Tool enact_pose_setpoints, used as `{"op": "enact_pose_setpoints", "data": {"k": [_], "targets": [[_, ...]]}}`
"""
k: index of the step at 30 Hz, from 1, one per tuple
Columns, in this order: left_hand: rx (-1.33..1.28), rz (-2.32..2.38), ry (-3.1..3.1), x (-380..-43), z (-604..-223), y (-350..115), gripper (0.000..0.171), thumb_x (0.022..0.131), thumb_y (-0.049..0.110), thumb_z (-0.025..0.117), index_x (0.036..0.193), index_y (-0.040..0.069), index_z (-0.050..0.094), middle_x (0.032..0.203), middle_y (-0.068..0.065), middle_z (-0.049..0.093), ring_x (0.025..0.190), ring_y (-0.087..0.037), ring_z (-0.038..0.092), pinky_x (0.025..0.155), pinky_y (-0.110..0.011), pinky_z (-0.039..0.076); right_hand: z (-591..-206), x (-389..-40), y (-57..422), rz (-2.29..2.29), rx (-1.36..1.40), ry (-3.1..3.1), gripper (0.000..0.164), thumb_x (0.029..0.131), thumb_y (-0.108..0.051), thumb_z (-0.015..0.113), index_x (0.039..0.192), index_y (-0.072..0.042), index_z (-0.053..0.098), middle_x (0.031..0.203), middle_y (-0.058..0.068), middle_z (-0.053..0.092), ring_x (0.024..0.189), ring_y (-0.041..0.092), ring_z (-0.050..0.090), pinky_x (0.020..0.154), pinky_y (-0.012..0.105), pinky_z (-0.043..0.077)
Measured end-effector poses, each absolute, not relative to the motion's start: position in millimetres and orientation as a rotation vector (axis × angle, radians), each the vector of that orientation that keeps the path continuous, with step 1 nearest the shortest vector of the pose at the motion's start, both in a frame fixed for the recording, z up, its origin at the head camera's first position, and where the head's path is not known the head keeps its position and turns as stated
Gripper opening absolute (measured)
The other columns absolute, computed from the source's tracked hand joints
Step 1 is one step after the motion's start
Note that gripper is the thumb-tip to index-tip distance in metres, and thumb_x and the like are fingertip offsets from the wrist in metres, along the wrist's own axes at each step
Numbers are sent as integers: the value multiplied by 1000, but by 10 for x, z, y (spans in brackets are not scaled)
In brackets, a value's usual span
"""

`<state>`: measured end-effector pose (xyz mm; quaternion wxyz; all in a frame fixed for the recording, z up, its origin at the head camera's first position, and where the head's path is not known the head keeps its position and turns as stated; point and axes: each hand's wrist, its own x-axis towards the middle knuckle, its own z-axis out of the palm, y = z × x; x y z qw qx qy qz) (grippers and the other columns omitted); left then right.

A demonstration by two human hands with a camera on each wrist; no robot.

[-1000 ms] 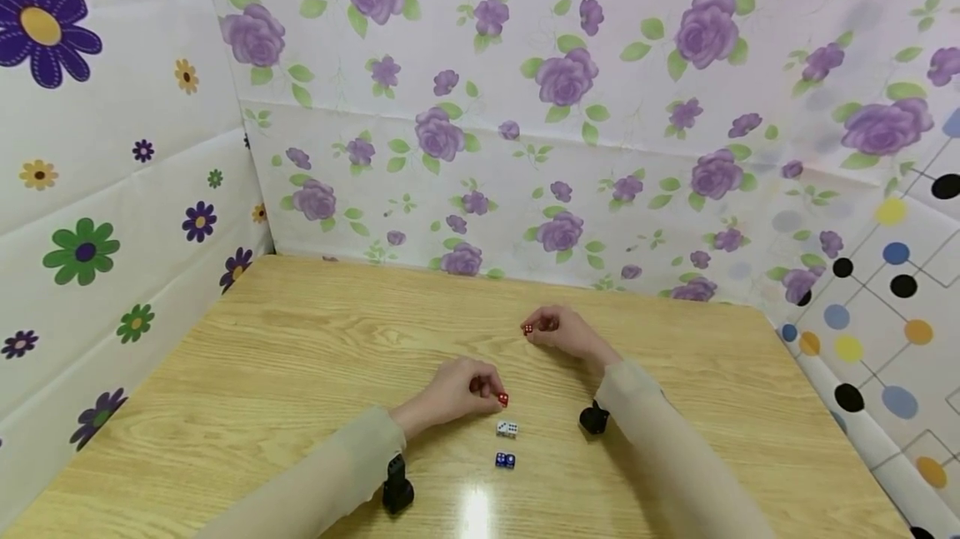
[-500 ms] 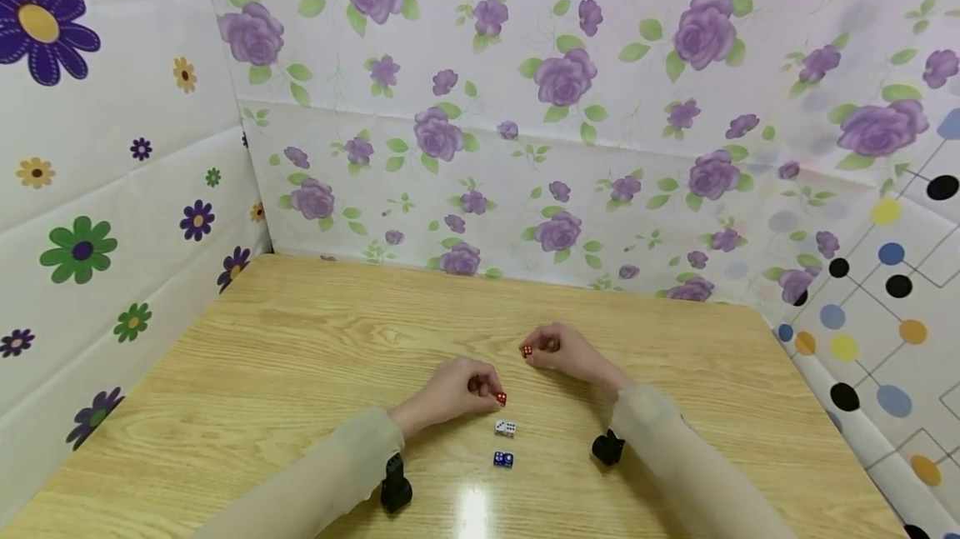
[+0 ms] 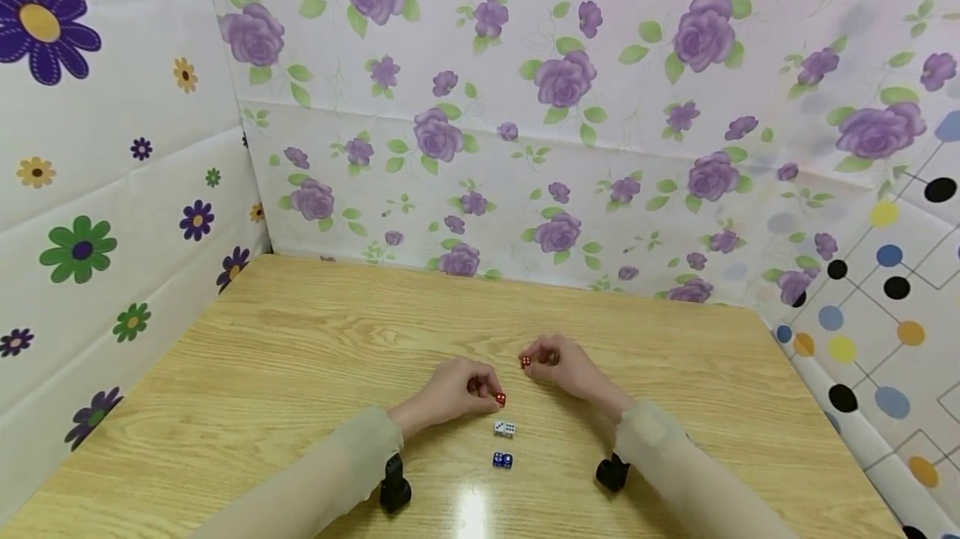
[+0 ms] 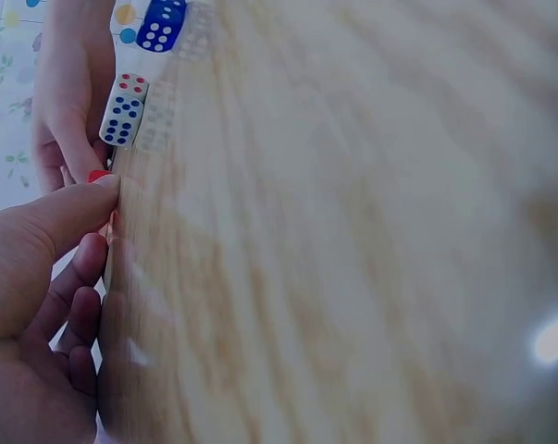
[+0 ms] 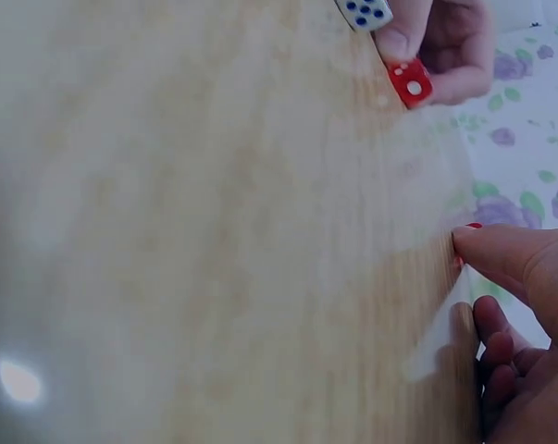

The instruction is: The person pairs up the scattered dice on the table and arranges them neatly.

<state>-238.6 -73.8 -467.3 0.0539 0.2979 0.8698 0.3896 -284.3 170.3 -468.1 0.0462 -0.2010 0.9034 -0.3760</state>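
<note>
My left hand (image 3: 459, 390) pinches a red die (image 3: 500, 398) at the tabletop, just beyond a pair of white dice (image 3: 505, 429). Further back and to the right, my right hand (image 3: 564, 366) holds a second red die (image 3: 525, 361) between thumb and fingers. The two red dice are a short way apart. Nearer the front, a pair of blue dice (image 3: 502, 460) sits side by side, in line with the white pair. In the right wrist view the left hand's red die (image 5: 411, 84) shows plainly; the right hand's own die is mostly covered by the thumb.
The wooden table (image 3: 315, 331) is bounded by a flowered cloth (image 3: 517, 156) at the back and patterned cloths at both sides. Black wrist cameras hang below the left sleeve (image 3: 395, 485) and the right sleeve (image 3: 612, 472).
My right hand has come nearer to the front with its red die, closing in on the left hand's die. The left hand and the white and blue dice have stayed put.
</note>
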Motion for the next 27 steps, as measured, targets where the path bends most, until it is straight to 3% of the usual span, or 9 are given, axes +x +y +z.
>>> {"op": "enact_pose_setpoints", "data": {"k": [27], "targets": [[902, 1178, 2644, -2391, -4670, -739, 4, 85, 18, 77, 88, 17, 73, 72, 7, 61, 60, 0, 44, 61, -18, 38, -4693, -2386, 1651, -1170, -680, 2707, 17, 86, -19, 76, 102, -23, 74, 88, -1, 58, 79, 11, 50, 68, 23, 43]]}}
